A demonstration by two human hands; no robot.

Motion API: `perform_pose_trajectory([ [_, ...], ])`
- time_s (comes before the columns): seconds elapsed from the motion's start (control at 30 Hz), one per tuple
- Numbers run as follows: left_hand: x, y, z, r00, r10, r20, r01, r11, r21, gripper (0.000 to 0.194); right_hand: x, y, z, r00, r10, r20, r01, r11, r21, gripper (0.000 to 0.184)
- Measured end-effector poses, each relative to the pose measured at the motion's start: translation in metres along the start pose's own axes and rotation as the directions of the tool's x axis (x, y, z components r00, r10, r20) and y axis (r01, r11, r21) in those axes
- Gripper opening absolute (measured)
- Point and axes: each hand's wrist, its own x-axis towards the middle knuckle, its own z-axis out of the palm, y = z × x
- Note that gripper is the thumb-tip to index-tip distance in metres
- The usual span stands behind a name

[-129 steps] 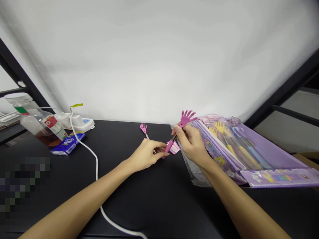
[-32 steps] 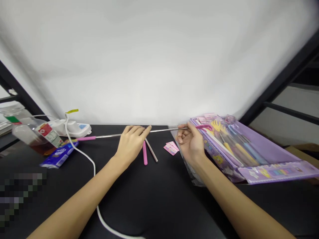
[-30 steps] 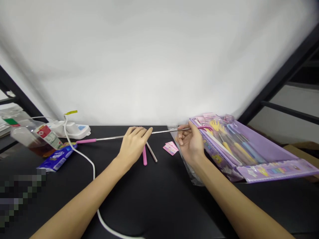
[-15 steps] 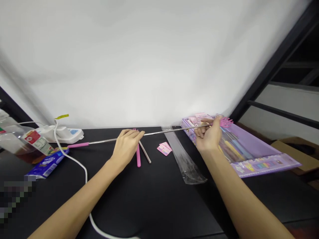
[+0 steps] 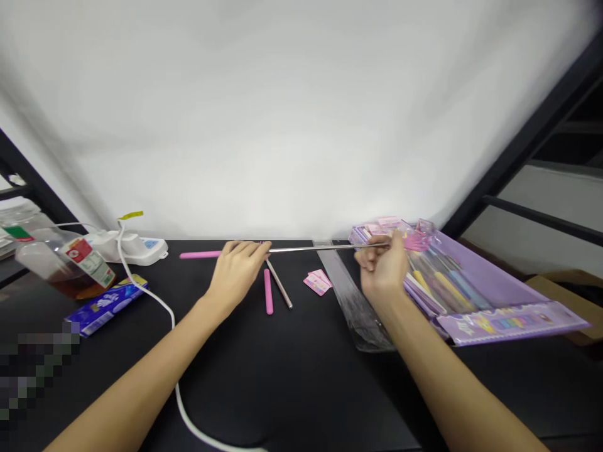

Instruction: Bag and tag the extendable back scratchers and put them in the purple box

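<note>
Across surface [image 5: 292, 383], in head view, stretching pink-and-silver back scratcher [image 5: 320, 248] side to side, near level, between both hands. With left hand [image 5: 238, 270], grasping toward pink handle [image 5: 200, 255], palm down, fingers folding over, undersides hidden. Pointing handle out leftward, beyond knuckles. With right hand [image 5: 386, 267], pinching slim end of shaft beside pink head [image 5: 417, 243], pointing head rightward, over purple package [image 5: 513, 323]. Lying nearer left hand than right: second pink handle [image 5: 268, 292] and silver rod [image 5: 281, 285], both running toward body, crosswise to shaft.
</note>
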Motion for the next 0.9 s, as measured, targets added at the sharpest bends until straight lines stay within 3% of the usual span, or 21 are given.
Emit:
perform_pose_trajectory([
  [0.13,0.004,-0.002,-0.006,0.999,0.038,-0.024,-0.037,0.999,0.019,0.014,0.009,-0.001,-0.005,1.0,-0.013,0.003,0.013,1.0,-0.014,0.054],
  [0.33,0.011,0.021,-0.011,0.991,0.124,-0.048,-0.125,0.992,-0.023,0.015,-0.024,0.023,0.008,0.953,0.164,0.255,-0.141,0.984,-0.105,0.048],
  [0.5,0.001,-0.002,-0.01,0.999,0.023,0.048,-0.026,0.998,0.064,0.016,0.005,0.003,-0.003,0.995,0.022,0.093,-0.022,1.0,-0.001,0.044],
  [0.57,0.001,-0.004,-0.01,0.998,0.014,0.066,-0.019,0.997,0.076,0.017,0.01,0.001,-0.005,0.996,-0.014,0.086,0.013,1.0,0.016,0.042],
  [0.63,0.005,0.002,-0.012,0.997,0.037,0.074,-0.042,0.997,0.066,0.021,0.001,0.009,-0.003,0.99,0.035,0.134,-0.03,0.999,-0.033,0.041],
  [0.7,0.01,0.014,-0.015,0.995,0.062,0.08,-0.067,0.996,0.058,0.023,-0.018,0.024,0.002,0.949,0.173,0.262,-0.139,0.98,-0.143,0.041],
  [0.8,0.012,0.027,-0.018,0.994,0.082,0.072,-0.086,0.995,0.053,0.023,-0.047,0.042,0.007,0.813,0.282,0.509,-0.165,0.951,-0.262,0.045],
  [0.83,0.012,0.029,-0.019,0.995,0.081,0.064,-0.084,0.995,0.051,0.023,-0.053,0.044,0.009,0.783,0.29,0.55,-0.152,0.947,-0.284,0.046],
  [0.9,0.01,0.031,-0.02,0.996,0.067,0.053,-0.069,0.997,0.046,0.025,-0.058,0.045,0.011,0.765,0.297,0.572,-0.141,0.943,-0.301,0.045],
])
